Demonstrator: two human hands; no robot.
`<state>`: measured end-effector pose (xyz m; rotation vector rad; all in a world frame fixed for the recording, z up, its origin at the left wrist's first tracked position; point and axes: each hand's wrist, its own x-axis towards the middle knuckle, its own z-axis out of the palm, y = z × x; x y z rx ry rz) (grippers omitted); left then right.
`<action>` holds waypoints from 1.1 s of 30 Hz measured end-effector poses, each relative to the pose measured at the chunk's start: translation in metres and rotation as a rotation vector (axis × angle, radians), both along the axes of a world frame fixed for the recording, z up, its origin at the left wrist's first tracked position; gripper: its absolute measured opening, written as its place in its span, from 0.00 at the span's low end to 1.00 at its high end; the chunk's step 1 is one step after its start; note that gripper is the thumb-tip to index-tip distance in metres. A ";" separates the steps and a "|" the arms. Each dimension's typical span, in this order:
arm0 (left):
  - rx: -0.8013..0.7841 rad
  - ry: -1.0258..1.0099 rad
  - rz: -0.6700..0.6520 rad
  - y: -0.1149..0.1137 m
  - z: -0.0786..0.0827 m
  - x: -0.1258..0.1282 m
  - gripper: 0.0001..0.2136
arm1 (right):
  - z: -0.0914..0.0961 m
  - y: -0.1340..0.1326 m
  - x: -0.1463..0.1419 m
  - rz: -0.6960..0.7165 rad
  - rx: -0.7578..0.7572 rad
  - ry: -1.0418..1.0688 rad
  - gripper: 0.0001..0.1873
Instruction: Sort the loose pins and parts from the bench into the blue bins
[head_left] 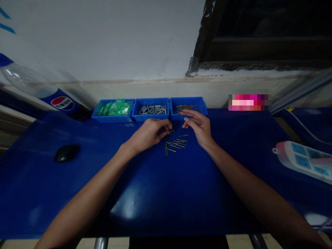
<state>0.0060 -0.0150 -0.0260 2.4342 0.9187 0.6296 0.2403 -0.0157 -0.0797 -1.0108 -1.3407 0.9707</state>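
My left hand (153, 133) is closed in a pinch on a thin metal pin, whose tip (172, 131) sticks out to the right of the fingertips. My right hand (198, 126) is held over the front edge of the right blue bin (188, 100), its fingers loosely bent and apart, with nothing visible between them. In that bin lie several thin brass-coloured pins (188, 107). A loose scatter of similar gold-and-dark pins (177, 143) lies on the blue table (166, 193), between and just below my hands.
The middle blue bin (151, 117) holds short grey metal cylinders (153, 110); the left bin (113, 118) holds green plastic packets (116, 107). A Pepsi bottle (61, 101) and black mouse (66, 153) are at left. A power strip (303, 159) lies at right. Behind stands a wall (116, 41).
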 end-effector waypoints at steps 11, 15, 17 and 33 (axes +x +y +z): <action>-0.125 -0.208 0.184 -0.009 0.009 0.009 0.10 | 0.006 -0.005 -0.002 0.206 -0.054 -0.015 0.12; -0.154 -0.201 0.191 -0.009 0.007 0.010 0.09 | 0.005 -0.003 -0.002 0.231 -0.076 -0.032 0.11; -0.155 -0.198 0.192 -0.009 0.006 0.010 0.08 | 0.003 -0.002 -0.002 0.246 -0.077 -0.019 0.12; 0.026 0.016 0.039 -0.005 0.004 0.005 0.07 | 0.001 0.000 -0.003 -0.035 -0.010 0.057 0.11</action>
